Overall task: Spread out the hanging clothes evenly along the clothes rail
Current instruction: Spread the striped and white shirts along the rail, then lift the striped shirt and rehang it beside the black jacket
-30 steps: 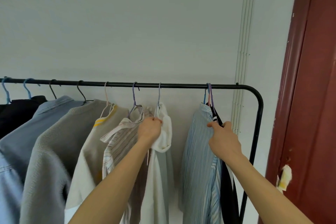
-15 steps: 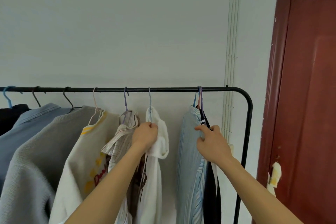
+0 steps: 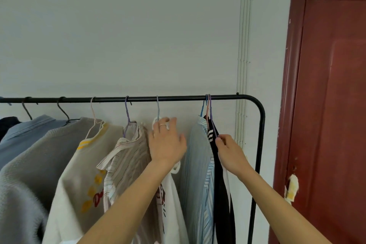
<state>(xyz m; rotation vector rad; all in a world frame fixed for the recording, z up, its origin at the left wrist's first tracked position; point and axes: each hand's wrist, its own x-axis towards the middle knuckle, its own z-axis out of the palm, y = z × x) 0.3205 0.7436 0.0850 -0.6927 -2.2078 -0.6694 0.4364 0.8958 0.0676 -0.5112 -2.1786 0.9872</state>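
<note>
the left hand is released: its fingers are spread and fairly straight, lying against the shoulder of the white top and gripping nothing. the right hand pinches the hanger of the black top between thumb and fingertip, right at the shoulder.

above both hands runs the rail. to the left of the left hand the job looks done: the striped shirt, cream sweatshirt, grey sweater and blue shirt hang on hooks at roughly even gaps, and the white top's hook fits that rhythm. what is left sits above the right hand: three hooks touching in one bunch, carrying the pale shirt, the black top and a third piece i cannot make out. between the hands lies a wider gap on the rail. i judge the task well past half, with this last cluster to be parted into that gap and toward the bend beyond the right hand.
</note>
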